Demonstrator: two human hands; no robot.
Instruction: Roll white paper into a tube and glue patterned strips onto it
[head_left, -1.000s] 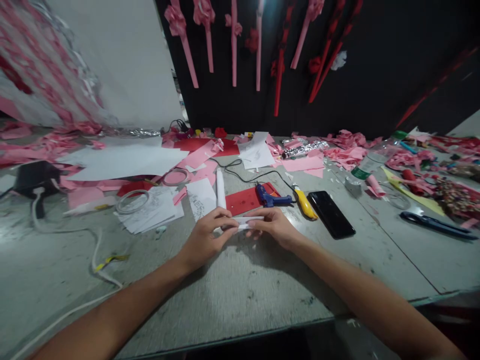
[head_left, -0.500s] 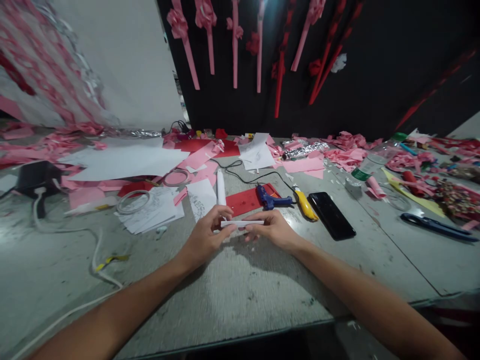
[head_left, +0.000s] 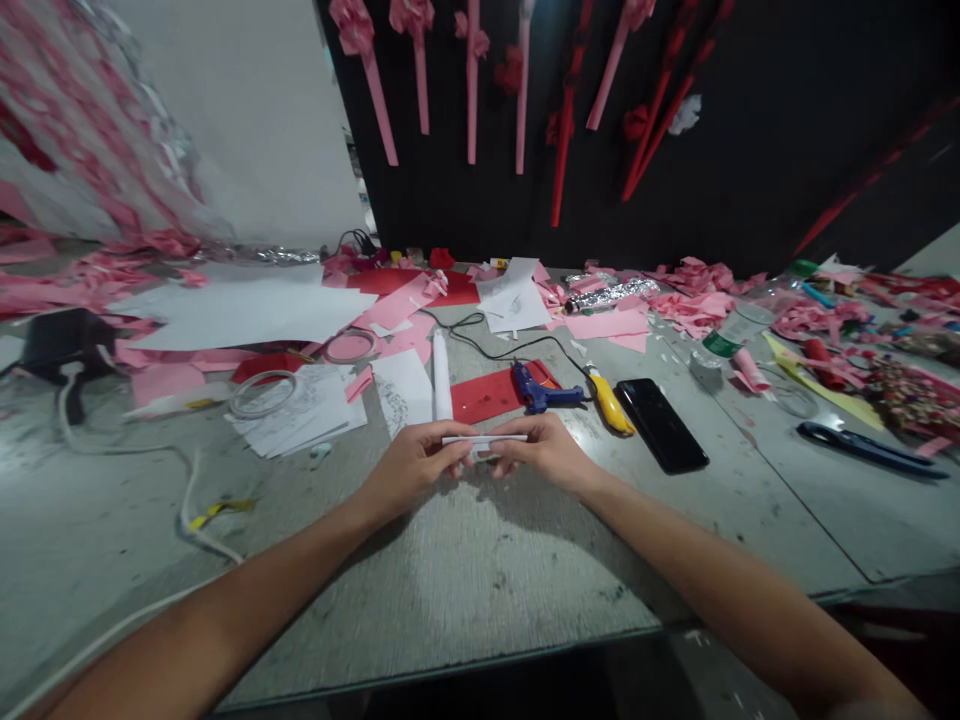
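A narrow white folded paper strip (head_left: 484,440) is held level between both hands, low over the table. My left hand (head_left: 416,462) pinches its left end between thumb and fingers. At the right end, my right hand (head_left: 549,455) grips it the same way. Just beyond the hands lie a white paper roll (head_left: 442,375), a red paper sheet (head_left: 480,396) and a blue glue gun (head_left: 541,390). To the right are a yellow-handled tool (head_left: 611,405) and a black phone (head_left: 661,424).
Printed papers (head_left: 300,410) and a clear tape ring (head_left: 262,394) lie left, near a black adapter (head_left: 69,345) with a white cable. Pink scraps, a plastic bottle (head_left: 731,335) and a dark blue cutter (head_left: 870,450) are at right.
The fingers have shifted slightly around the strip, and it now looks thinner from this angle. The whole view has moved a little.
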